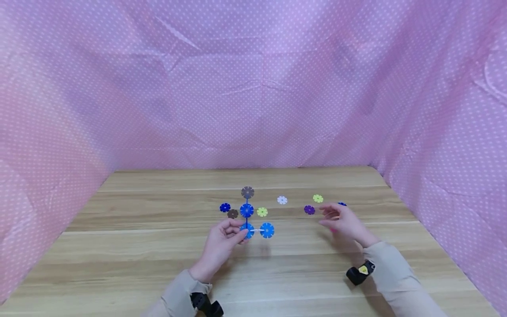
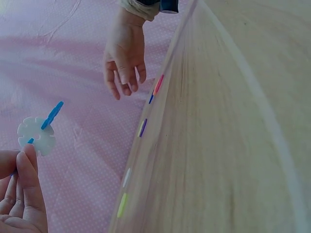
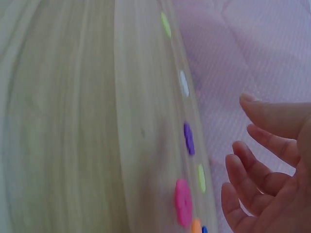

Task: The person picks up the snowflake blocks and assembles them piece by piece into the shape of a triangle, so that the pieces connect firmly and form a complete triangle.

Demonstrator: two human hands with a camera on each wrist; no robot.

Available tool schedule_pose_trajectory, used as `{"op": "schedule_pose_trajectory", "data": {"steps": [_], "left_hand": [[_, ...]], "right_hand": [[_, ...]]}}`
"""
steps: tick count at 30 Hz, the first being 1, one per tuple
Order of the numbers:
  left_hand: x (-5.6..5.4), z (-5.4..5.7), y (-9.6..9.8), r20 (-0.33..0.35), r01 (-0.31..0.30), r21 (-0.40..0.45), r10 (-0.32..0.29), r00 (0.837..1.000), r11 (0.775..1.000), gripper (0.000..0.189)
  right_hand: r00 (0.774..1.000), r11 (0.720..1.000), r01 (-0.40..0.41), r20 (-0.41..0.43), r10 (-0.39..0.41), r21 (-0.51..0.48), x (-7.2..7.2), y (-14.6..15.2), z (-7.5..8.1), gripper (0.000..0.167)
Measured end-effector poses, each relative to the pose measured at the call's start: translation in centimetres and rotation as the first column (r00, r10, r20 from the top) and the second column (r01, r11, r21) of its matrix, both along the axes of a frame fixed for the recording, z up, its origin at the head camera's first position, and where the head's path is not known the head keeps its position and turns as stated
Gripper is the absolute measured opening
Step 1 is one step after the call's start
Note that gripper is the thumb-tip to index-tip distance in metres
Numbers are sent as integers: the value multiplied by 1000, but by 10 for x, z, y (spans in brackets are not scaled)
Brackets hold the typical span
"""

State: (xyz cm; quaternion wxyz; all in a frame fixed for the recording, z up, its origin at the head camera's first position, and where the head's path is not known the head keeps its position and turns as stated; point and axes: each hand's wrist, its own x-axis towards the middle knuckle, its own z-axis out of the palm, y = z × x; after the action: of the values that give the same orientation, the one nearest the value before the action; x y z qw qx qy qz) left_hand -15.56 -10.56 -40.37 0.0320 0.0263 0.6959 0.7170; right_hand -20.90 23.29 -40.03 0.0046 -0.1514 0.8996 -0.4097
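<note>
Bright head view, dim hazy wrist views

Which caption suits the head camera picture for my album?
Left hand gripping linked notched discs, right hand empty above the wooden table.

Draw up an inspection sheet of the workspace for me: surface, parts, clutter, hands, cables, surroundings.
Surface: wood-grain table, lying under the loose pieces.
Job's things: joined disc assembly, held off the table; loose purple disc, white disc, brown disc, pink disc, two yellow-green discs, two dark blue discs, one mostly hidden; orange piece, cut off by the frame.
Clutter: nothing seen.
Left hand: pinches the assembly.
Right hand: holds nothing, fingers apart.
Cables: nothing seen.
Surroundings: pink dotted cloth behind and at both sides.
</note>
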Motion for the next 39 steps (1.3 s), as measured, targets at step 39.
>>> {"op": "schedule_pose_trajectory", "data": {"steps": [39], "left_hand": [[5,2,-2,-15,11,-4,-11,1000,1000,20]], "right_hand": [[986,956,87,111,-123,282,6,21,-8,25]]}}
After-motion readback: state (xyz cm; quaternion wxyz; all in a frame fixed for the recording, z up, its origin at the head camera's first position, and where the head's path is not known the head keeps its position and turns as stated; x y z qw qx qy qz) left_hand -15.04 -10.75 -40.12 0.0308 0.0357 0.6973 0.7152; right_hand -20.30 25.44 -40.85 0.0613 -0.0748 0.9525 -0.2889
